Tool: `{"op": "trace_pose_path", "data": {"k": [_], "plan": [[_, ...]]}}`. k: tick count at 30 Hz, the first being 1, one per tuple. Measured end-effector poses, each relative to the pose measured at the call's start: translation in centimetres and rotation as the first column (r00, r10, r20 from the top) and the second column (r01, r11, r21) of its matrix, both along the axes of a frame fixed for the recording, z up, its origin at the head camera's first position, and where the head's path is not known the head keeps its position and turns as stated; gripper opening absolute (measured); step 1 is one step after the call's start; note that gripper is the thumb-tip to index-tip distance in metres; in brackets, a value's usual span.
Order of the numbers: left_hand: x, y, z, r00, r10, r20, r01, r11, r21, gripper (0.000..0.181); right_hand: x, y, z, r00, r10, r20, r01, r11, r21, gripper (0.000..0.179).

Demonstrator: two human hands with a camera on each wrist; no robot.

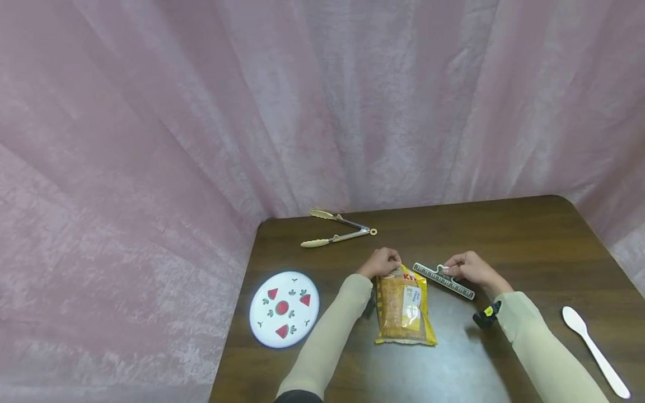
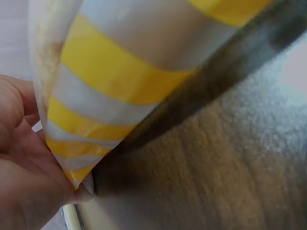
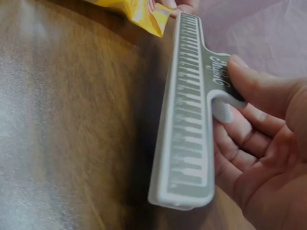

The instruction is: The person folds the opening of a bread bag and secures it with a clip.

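Observation:
A yellow and clear plastic bread bag (image 1: 395,313) lies on the table, with sliced bread showing through it and a white label on its front. My left hand (image 1: 381,263) pinches the bag's far end, and the striped yellow side (image 2: 112,67) rises from those fingers in the left wrist view. To the right, my right hand (image 1: 473,270) grips a long clip (image 3: 187,110) by its handle, thumb on top and fingers underneath. Piano keys and the word Music are printed on the clip. Its far end points toward the bag's top corner, apart from it.
Tongs (image 1: 347,234) with cream tips lie spread at the back of the wooden table (image 1: 504,235). A white round plate (image 1: 302,322) with watermelon pictures is at the left. On the right lies a white spoon (image 1: 594,350). A pink curtain (image 1: 353,112) hangs behind.

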State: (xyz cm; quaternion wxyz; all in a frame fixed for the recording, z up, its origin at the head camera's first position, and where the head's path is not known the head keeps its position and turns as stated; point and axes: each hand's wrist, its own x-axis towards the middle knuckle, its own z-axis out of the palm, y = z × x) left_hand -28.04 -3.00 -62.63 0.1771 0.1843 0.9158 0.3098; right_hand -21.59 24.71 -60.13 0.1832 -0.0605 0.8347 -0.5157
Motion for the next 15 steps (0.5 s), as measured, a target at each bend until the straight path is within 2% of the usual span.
{"op": "trace_pose_path", "data": {"k": [6, 15], "plan": [[-0.3, -0.2, 0.2, 1.0, 0.006, 0.012, -0.006, 1.0, 0.015, 0.011, -0.1, -0.4, -0.3, 1.0, -0.026, -0.017, 0.025, 0.999, -0.03, 0.018], [-0.5, -0.9, -0.3, 1.0, -0.008, 0.02, 0.007, 0.999, 0.043, 0.011, -0.5, -1.8, -0.9, 1.0, -0.008, -0.022, 0.006, 0.995, -0.095, 0.02]]}}
